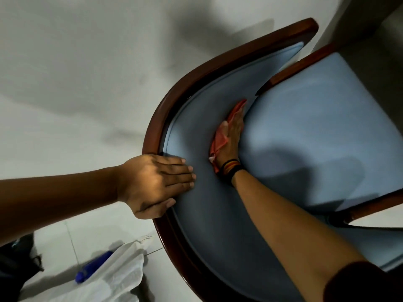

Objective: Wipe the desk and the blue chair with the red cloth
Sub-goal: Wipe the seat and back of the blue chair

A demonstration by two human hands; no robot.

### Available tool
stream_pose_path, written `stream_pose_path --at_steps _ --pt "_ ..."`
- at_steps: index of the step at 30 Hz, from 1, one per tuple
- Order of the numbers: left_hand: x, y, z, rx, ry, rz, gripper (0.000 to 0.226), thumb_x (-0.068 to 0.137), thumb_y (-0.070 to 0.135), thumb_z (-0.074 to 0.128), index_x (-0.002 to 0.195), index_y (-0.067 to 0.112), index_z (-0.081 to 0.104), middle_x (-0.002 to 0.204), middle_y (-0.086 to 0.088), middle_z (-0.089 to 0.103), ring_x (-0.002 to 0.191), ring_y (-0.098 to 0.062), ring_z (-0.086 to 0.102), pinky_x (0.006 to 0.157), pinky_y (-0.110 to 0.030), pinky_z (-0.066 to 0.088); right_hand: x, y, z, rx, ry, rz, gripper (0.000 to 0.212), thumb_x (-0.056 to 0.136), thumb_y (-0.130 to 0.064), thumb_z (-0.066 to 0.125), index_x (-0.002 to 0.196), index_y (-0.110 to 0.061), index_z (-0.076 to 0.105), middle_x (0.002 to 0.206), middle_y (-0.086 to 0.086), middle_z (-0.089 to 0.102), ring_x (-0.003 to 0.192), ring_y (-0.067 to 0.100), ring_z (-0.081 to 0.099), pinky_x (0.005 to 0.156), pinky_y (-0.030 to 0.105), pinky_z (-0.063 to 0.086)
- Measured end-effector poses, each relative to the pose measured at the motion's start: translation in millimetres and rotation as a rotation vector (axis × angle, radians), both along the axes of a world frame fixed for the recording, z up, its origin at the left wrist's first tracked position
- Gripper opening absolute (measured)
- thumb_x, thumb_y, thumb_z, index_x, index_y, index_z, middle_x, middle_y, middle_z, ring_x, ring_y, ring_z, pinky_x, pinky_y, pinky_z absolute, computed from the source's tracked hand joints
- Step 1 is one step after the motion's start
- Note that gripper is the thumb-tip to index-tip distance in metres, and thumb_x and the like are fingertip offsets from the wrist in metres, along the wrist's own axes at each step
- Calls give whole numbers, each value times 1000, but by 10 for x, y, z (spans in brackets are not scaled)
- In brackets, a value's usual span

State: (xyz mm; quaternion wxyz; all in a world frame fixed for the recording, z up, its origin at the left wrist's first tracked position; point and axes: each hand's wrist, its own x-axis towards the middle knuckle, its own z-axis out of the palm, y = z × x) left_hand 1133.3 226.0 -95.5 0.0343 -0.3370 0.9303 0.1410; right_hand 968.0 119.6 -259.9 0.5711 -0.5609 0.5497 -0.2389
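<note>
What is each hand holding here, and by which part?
The right hand presses the crumpled red cloth flat under its palm against the blue padded chair's backrest. The left hand holds nothing; it rests on the backrest's wooden rim.

Person's arms and hands: worn items

Left hand (152, 184) and forearm: bare, nothing worn. Right hand (231, 140): wrist carries stacked bands (231, 168), black with orange and yellow stripes. Right forearm bare; a dark maroon sleeve (362, 282) begins near the elbow, at the frame's lower edge.
</note>
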Motion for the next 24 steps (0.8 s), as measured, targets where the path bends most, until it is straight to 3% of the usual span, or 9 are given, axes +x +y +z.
stream_pose_path --at_steps 3,5,8,10,13,16,19,21,24 --pt "-22 -6 67 2 -38 -22 55 87 30 50 123 1 78 131 -17 76 122 -32 74 105 -47 60 -612 365 29 43 332 537 121 87 -24 76 162 -2 -17 173 10 -21 163 25 -12 133 41 -4" --pt "-42 -23 105 3 -64 -27 55 87 31 49 123 1 78 130 -17 76 122 -32 75 106 -47 60 -1096 636 130 165 417 667 103 94 -10 64 163 -3 -12 174 13 -13 163 29 -6 133 43 -2" --pt "-64 -33 143 5 -86 -33 55 87 32 49 123 2 79 130 -16 77 121 -31 75 107 -46 59 -1534 1021 588 346 494 690 85 103 -28 48 166 -16 -9 175 -2 -2 163 21 0 133 42 0" --pt "-71 -25 135 -9 -105 -31 55 89 33 48 124 3 78 130 -16 77 121 -31 75 108 -46 59 -1445 1293 914 209 544 700 75 102 -44 26 167 -23 -5 175 -5 11 163 22 6 134 43 4" --pt "-67 19 85 -20 -92 -8 57 98 34 38 125 4 78 132 -17 76 124 -31 73 111 -47 56 -999 1427 954 -31 488 725 71 100 -44 6 166 -20 -8 177 -1 -1 164 21 1 134 47 -3" --pt "-53 19 64 -20 -66 26 67 105 37 24 126 2 77 133 -19 74 126 -33 72 111 -50 56 -714 1031 574 -53 345 660 63 111 -37 14 165 -22 -15 176 -2 -14 163 19 -10 133 47 -7" --pt "-121 21 116 -1 -109 19 55 100 30 39 126 0 76 135 -17 74 128 -34 71 108 -54 57 -1102 793 236 47 223 739 67 113 -30 27 165 -22 -15 174 -4 -19 162 18 -17 133 42 -10" --pt "-161 22 173 31 -152 44 52 94 28 45 126 1 76 135 -15 74 128 -34 70 108 -54 58 -1604 717 53 89 386 986 78 110 -24 39 164 -14 -17 174 3 -22 163 26 -14 133 44 -7" --pt "-315 23 316 54 -226 108 50 98 30 46 127 4 76 134 -12 75 128 -30 71 110 -50 57 -2306 472 94 226 718 1265 75 109 -34 38 167 -14 -5 176 7 -6 163 29 1 133 44 0"
